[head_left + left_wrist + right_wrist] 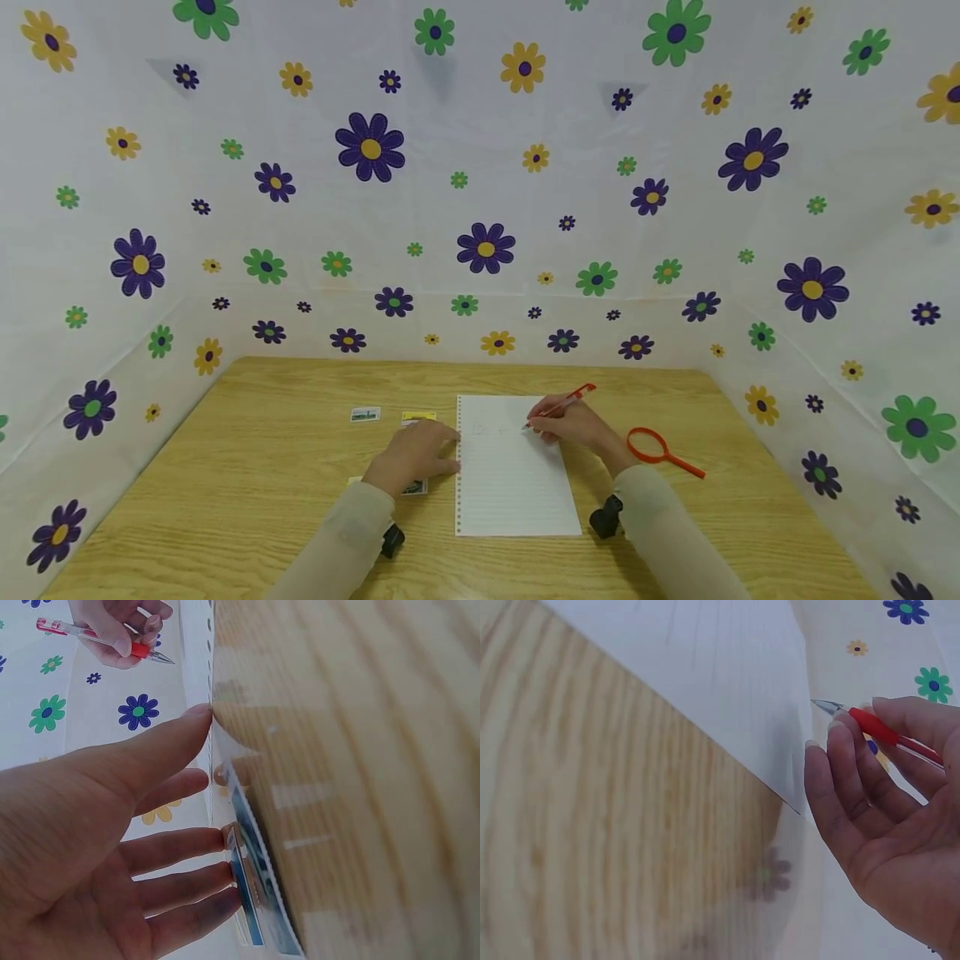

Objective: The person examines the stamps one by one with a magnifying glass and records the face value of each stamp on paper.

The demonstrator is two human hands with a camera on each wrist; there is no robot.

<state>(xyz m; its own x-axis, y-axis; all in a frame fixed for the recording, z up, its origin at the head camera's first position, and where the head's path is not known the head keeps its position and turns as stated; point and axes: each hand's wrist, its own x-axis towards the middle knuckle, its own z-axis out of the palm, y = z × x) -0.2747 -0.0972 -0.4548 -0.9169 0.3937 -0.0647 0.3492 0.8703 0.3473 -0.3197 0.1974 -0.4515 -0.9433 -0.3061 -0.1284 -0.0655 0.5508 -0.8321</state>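
A lined sheet of paper with punched holes down its left edge lies on the wooden table, faint writing across its upper part. My right hand grips a red pen between thumb and fingers, its metal tip right at the paper near the writing. My left hand rests at the sheet's left edge, thumb and index fingertip on the margin, the fingers fairly straight. Under and beside this hand lie small stamp-like picture cards, partly hidden by the fingers.
A red magnifying glass lies right of the paper, near my right wrist. Another small picture card lies at the back left, and a yellow-edged one just beyond my left hand. A flower-printed white cloth walls the table's back and sides.
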